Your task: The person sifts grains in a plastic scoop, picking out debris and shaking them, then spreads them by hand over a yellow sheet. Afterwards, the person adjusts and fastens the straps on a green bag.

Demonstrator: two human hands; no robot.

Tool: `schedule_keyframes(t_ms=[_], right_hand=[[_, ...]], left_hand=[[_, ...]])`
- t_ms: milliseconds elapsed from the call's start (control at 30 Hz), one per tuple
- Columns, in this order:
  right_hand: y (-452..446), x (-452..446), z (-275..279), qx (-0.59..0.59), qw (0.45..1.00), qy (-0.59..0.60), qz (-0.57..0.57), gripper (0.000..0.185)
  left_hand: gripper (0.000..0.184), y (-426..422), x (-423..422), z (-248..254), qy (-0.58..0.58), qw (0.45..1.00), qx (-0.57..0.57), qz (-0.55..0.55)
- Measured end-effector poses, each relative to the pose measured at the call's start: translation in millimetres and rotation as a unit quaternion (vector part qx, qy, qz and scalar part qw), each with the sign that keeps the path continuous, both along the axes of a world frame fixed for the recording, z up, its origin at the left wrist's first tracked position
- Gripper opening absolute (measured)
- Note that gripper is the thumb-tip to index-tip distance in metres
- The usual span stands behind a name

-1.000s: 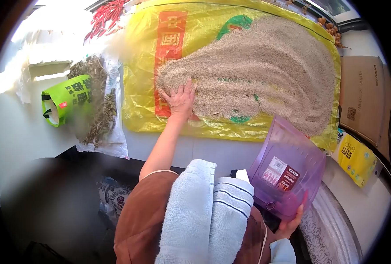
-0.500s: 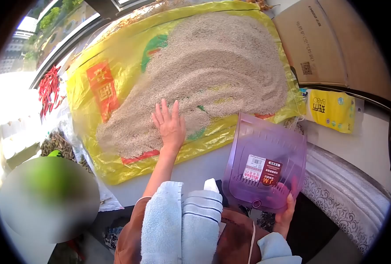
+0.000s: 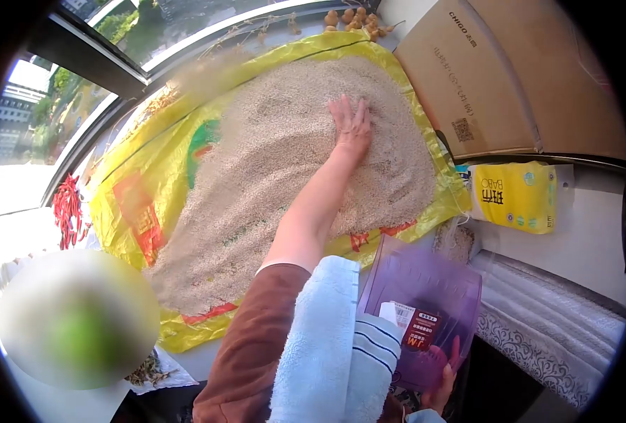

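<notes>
My left hand point(image 3: 353, 128) lies on the far part of a wide layer of pale grain point(image 3: 270, 134), fingers stretched out and slightly apart. The grain is spread in ridges over a yellow plastic sack point(image 3: 133, 151) with red and green print. Low on the right, my right hand point(image 3: 440, 391) grips the near side of a purple see-through plastic bin point(image 3: 426, 275), its fingers partly showing through the wall. A printed label point(image 3: 421, 330) sticks to the bin. A pale blue towel point(image 3: 320, 338) hangs in front of me beside my left arm.
A cardboard box point(image 3: 489, 84) and a yellow packet point(image 3: 514, 197) stand at the right. Red dried chillies point(image 3: 67, 211) lie on the left by the window point(image 3: 172, 28); round brown fruits point(image 3: 359, 21) sit at the back. A blurred round shape point(image 3: 76, 317) covers the lower left.
My left hand has moved from the grain's near edge to its far right part. The grain now covers more of the sack's near middle. My view has shifted; my right hand still holds the bin.
</notes>
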State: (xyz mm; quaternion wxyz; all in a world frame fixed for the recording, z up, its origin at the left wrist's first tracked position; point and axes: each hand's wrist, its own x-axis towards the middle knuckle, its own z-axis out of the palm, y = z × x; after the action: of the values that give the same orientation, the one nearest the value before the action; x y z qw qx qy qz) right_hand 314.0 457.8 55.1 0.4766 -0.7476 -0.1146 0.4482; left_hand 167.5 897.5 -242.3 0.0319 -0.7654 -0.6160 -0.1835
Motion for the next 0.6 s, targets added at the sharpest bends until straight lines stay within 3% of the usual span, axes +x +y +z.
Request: schedule_keyframes(t_ms=[267,367,600], right_hand=[[12,5,5,0.01,0.999,0.01,0.038,0.086],[9,9,6,0.01,1.0,0.014,0.024,0.085],[5,14,-7,0.038,0.998,0.029,0.043,0.081]], left_hand=[[0.039,-13,-81,-8,-0.07,0.989,-0.032,0.128],[0.038,-22,-134,-25,-0.074,0.989,-0.04,0.121],[0.04,-82,-236,0,0.064,0.985,-0.054,0.151]])
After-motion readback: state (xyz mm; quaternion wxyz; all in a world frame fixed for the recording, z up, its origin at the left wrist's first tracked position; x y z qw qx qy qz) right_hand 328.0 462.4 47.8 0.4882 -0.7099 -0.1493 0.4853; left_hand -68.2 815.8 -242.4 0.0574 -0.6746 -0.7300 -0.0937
